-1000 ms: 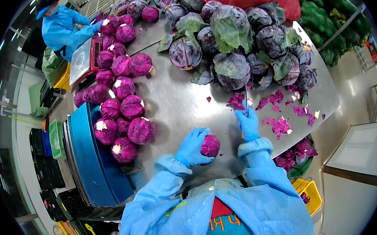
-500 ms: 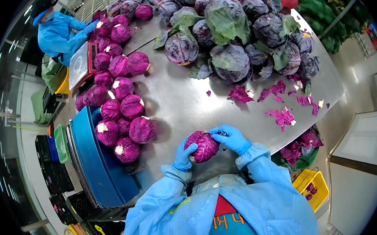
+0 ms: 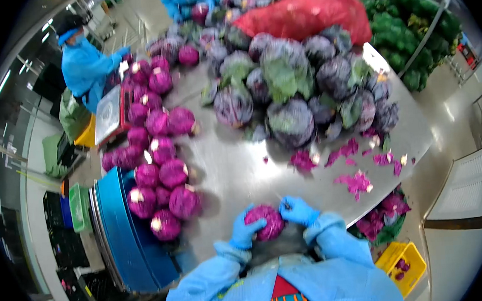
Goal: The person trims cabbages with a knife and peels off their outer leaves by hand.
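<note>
My left hand (image 3: 247, 228) is closed around the side of a trimmed red cabbage (image 3: 266, 222), bright purple, held just above the table's near edge. Close to its right side, my right hand (image 3: 299, 211) grips a small knife (image 3: 287, 205); a dark handle and a thin pale tip show between the gloved fingers. Both hands wear blue gloves. Left of them sit several peeled red cabbages (image 3: 184, 202) in a long cluster. A heap of untrimmed red cabbages (image 3: 290, 123) with dull outer leaves lies ahead. Torn purple leaves (image 3: 356, 184) are scattered to the right.
A blue bin (image 3: 125, 231) stands at the table's left edge, a scale (image 3: 109, 116) beyond it. A red sack (image 3: 307, 17) lies behind the heap. A yellow crate (image 3: 397, 260) sits low right, near a leaf-filled bag (image 3: 384, 221). Two co-workers in blue stand across the table.
My view has tilted up, so things sit lower and a second co-worker shows at the top. My right hand has come slightly off the cabbage, which has turned in my left hand.
</note>
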{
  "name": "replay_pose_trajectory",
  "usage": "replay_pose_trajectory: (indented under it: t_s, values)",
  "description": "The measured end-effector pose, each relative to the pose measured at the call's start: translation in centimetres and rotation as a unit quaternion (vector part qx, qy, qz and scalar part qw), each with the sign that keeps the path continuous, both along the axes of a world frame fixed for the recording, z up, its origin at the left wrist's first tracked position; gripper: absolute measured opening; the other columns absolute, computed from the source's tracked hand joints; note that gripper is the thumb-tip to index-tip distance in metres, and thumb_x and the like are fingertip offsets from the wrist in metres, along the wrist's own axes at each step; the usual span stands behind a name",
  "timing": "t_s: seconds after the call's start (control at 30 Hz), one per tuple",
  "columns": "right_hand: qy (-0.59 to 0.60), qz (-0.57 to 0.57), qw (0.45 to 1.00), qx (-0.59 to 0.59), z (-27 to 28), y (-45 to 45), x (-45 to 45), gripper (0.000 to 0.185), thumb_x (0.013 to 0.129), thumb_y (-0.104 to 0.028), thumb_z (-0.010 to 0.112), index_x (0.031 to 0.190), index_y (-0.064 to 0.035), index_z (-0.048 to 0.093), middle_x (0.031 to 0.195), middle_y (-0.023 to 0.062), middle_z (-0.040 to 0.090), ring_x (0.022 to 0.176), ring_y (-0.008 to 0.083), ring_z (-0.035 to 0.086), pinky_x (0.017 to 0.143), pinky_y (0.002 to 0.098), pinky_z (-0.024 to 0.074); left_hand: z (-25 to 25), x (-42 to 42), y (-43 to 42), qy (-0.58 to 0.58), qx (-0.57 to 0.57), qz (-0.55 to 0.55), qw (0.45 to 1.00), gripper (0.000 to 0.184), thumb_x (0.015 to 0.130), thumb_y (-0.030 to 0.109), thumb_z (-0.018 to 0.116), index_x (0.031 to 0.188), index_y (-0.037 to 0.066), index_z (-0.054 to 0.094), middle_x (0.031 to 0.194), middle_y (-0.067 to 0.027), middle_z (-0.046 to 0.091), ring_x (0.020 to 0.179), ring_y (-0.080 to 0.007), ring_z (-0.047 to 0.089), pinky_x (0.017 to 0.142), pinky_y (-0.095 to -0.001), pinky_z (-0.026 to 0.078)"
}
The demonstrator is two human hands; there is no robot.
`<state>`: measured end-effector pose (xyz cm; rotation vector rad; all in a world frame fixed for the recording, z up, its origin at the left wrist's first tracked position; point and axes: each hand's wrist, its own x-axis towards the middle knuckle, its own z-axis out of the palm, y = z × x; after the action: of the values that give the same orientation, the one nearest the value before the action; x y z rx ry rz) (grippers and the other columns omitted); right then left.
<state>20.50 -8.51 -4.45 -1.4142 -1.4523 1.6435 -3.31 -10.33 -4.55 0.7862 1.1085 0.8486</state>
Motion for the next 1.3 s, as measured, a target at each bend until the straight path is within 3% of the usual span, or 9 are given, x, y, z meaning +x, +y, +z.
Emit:
replay_pose_trajectory:
  t_s: [0.1, 0.3, 0.6, 0.77, 0.8, 0.87, 0.9, 1.1, 1.3]
  values:
    - [-0.003, -0.011, 0.997, 0.078, -0.9, -1.3, 0.2, 0.012, 0.081, -0.011, 0.063, 0.091, -0.0049, 0.062, 0.082, 0.0058, 0.062, 0.078, 0.0132, 0.058, 0.072, 0.0302, 0.0508, 0.0, 0.0, 0.5, -0.016, -0.013, -0.027, 0.999, 0.066, 0.070, 0.021, 0.086, 0.123, -0.003, 0.055, 0.111, -0.0092, 0.064, 0.102, -0.0167, 0.060, 0.094, -0.0327, 0.048]
    - [0.252, -0.019, 0.962, -0.101, 2.3, -2.5, 1.8, 0.023, 0.088, -0.013, 0.066, 0.111, -0.0056, 0.066, 0.095, 0.0029, 0.067, 0.085, 0.0105, 0.060, 0.073, 0.0262, 0.0495, 0.6, 0.3, 2.2, -0.081, -0.108, 0.034, 0.990, 0.037, 0.077, 0.016, 0.078, 0.107, -0.002, 0.066, 0.099, -0.0069, 0.069, 0.088, -0.0159, 0.064, 0.084, -0.0280, 0.050]
    - [0.176, -0.074, 0.978, -0.084, 6.1, -6.7, 7.6, 0.021, 0.083, -0.009, 0.066, 0.103, -0.0052, 0.070, 0.093, 0.0035, 0.069, 0.072, 0.0067, 0.060, 0.058, 0.0210, 0.0454, -5.0, 0.3, 2.3, -0.025, -0.234, 0.091, 0.968, 0.043, 0.078, 0.035, 0.078, 0.103, 0.002, 0.069, 0.095, -0.0076, 0.069, 0.083, -0.0177, 0.065, 0.077, -0.0307, 0.052]
    - [0.141, -0.437, 0.888, 0.014, 6.0, -10.1, 14.9, 0.025, 0.074, -0.006, 0.070, 0.099, -0.0031, 0.069, 0.073, 0.0029, 0.064, 0.052, 0.0079, 0.053, 0.049, 0.0210, 0.0416, 4.1, 3.3, 1.4, -0.234, -0.321, 0.066, 0.915, 0.061, 0.085, 0.043, 0.070, 0.126, 0.000, 0.055, 0.112, -0.0139, 0.064, 0.095, -0.0267, 0.063, 0.084, -0.0394, 0.052]
    - [0.088, -0.497, 0.862, 0.038, 3.6, -10.2, 16.7, 0.027, 0.074, -0.005, 0.070, 0.100, -0.0033, 0.068, 0.073, 0.0028, 0.062, 0.056, 0.0095, 0.054, 0.051, 0.0219, 0.0425, 2.6, 3.1, 1.4, -0.087, -0.246, 0.072, 0.963, 0.060, 0.085, 0.043, 0.069, 0.126, 0.001, 0.055, 0.114, -0.0145, 0.063, 0.099, -0.0283, 0.062, 0.088, -0.0406, 0.050]
    - [-0.363, -0.468, 0.794, 0.136, 0.2, -12.0, 19.3, 0.030, 0.075, -0.004, 0.069, 0.105, -0.0040, 0.067, 0.083, 0.0049, 0.062, 0.069, 0.0138, 0.058, 0.061, 0.0259, 0.0470, -1.7, 2.7, 1.5, 0.212, -0.079, 0.076, 0.971, 0.058, 0.087, 0.043, 0.067, 0.126, 0.003, 0.055, 0.117, -0.0156, 0.061, 0.105, -0.0315, 0.059, 0.096, -0.0430, 0.046]
    - [-0.344, -0.480, 0.793, 0.148, -0.1, -12.0, 19.3, 0.034, 0.077, -0.001, 0.064, 0.111, -0.0055, 0.066, 0.096, 0.0070, 0.061, 0.084, 0.0169, 0.058, 0.075, 0.0273, 0.0478, 1.7, 3.9, 0.9, 0.345, 0.113, 0.130, 0.923, 0.064, 0.085, 0.045, 0.068, 0.130, 0.003, 0.053, 0.127, -0.0205, 0.052, 0.119, -0.0341, 0.048, 0.106, -0.0438, 0.035]
    - [-0.560, -0.279, 0.729, 0.278, 0.0, -6.7, 15.8, 0.047, 0.080, -0.007, 0.057, 0.126, -0.0211, 0.059, 0.126, 0.0103, 0.056, 0.115, 0.0294, 0.054, 0.101, 0.0469, 0.0372, 6.1, 3.1, 3.3, 0.290, 0.389, -0.351, 0.801, 0.116, 0.058, 0.047, 0.084, 0.149, 0.007, 0.025, 0.145, -0.0293, 0.029, 0.134, -0.0455, 0.030, 0.112, -0.0503, 0.024]
    - [-0.594, -0.258, 0.756, 0.092, -2.7, -5.3, 17.7, 0.052, 0.086, -0.021, 0.056, 0.136, -0.0346, 0.048, 0.143, 0.0030, 0.047, 0.135, 0.0262, 0.040, 0.110, 0.0639, 0.0149, 5.8, 5.8, 3.1, 0.384, 0.429, -0.271, 0.772, 0.097, 0.056, 0.037, 0.086, 0.134, 0.003, 0.040, 0.124, -0.0222, 0.049, 0.113, -0.0406, 0.050, 0.099, -0.0466, 0.040]
